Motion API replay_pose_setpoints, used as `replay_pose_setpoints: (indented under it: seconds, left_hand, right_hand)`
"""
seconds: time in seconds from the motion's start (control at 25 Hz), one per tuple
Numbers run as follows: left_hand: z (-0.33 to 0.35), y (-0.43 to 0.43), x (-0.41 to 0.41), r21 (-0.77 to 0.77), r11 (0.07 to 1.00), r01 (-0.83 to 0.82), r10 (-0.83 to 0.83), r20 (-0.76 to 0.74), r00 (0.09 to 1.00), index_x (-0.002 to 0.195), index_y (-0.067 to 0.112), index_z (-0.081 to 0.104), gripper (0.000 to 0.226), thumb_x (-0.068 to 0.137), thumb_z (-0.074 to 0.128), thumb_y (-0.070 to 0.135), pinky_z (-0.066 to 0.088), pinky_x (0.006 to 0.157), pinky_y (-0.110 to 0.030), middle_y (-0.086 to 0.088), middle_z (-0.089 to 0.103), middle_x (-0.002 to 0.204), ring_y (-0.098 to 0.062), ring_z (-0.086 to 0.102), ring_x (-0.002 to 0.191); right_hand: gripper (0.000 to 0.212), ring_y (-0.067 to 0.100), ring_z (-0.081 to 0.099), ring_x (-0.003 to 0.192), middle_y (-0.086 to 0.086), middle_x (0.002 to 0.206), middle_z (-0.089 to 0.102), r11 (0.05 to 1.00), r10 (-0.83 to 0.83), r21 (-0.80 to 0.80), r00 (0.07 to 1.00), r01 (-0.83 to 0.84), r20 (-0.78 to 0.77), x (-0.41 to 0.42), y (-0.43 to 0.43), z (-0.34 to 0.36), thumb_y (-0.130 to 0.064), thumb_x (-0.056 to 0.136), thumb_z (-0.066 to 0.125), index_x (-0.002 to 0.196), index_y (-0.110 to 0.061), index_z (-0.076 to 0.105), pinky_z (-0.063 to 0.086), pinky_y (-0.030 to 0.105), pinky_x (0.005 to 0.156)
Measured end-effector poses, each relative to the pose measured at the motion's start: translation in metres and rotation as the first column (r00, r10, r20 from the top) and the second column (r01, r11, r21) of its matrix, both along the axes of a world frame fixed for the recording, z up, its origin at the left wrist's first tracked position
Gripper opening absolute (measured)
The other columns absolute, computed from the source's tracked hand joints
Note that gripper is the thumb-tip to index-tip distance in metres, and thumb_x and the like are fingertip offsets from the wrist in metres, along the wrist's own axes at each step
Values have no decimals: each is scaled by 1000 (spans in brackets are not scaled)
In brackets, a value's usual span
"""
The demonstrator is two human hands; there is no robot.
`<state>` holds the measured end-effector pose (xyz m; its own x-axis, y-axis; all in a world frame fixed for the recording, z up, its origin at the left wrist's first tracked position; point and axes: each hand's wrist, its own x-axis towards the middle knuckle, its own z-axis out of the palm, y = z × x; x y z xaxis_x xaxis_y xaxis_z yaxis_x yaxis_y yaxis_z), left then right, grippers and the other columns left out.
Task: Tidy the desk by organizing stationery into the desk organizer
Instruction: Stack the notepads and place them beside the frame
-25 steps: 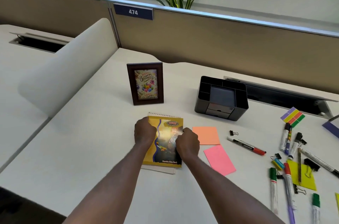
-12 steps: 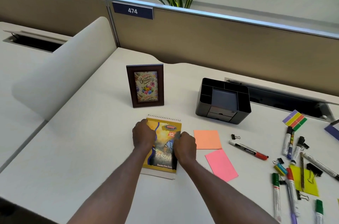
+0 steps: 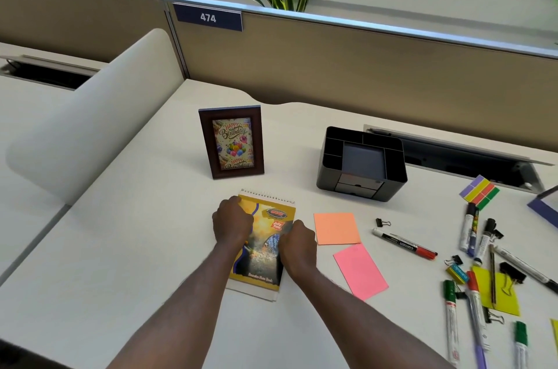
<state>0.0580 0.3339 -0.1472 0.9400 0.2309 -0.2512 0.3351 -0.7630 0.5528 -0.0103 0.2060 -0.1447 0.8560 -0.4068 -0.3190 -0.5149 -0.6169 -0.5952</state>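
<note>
The notebook point(image 3: 265, 250) was held in curled grip by left hand point(image 3: 232, 225) and right hand point(image 3: 297, 243), likely being squared; organizer point(image 3: 362, 187) loading judged next.

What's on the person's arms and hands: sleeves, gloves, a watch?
The left forearm and right forearm are bare, with no sleeves in view. The left hand and right hand wear no gloves; neither wrist shows a watch or band. Whether rings are worn cannot be told.
</note>
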Motion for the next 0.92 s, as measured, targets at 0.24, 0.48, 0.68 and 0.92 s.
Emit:
replay_pose_setpoints:
  seconds: [0.24, 0.48, 0.68, 0.92]
  left_hand:
    - [-4, 2, -1, -16, 1000, -12, 13, 17, 1000, 131, 11, 55, 55, 76, 58, 1, 46, 92, -37, -12, 58, 128, -32, 56, 115]
    - [-2, -2, -1, -20, 999, -29, 28, -20, 999, 135, 14, 49, 58, 78, 59, 7, 48, 92, -45, -14, 52, 131, -37, 49, 118]
    - [11, -55, -16, 96, 988, 118, -132, 160, 978, 138, 12, 44, 57, 85, 58, 27, 39, 101, -44, -13, 41, 142, -34, 41, 126]
    - [16, -133, -44, 87, 939, 332, -343, 256, 904, 134, 12, 49, 52, 86, 59, 30, 42, 98, -41, -13, 48, 136, -30, 46, 121]
  right_hand:
    - [21, 28, 64, 90, 11, 103, 67, 1000, -4, 8, 1000, 4, 6, 2, -3, 0, -7, 90, 46, 103, -7, 62, 44, 27, 65]
    - [20, 29, 63, 93, 13, 106, 65, 1000, -1, 21, 1000, 1, 8, 0, -6, 0, -17, 92, 49, 106, -6, 58, 50, 31, 70]
    - [32, 26, 57, 101, 8, 114, 58, 974, 150, -184, 984, -130, 100, -22, -28, 10, -34, 95, 48, 118, -11, 52, 46, 33, 73]
    - [34, 35, 60, 91, 15, 101, 63, 890, 285, -425, 928, -164, 238, -44, -102, 9, -27, 79, 71, 103, -5, 61, 53, 39, 73]
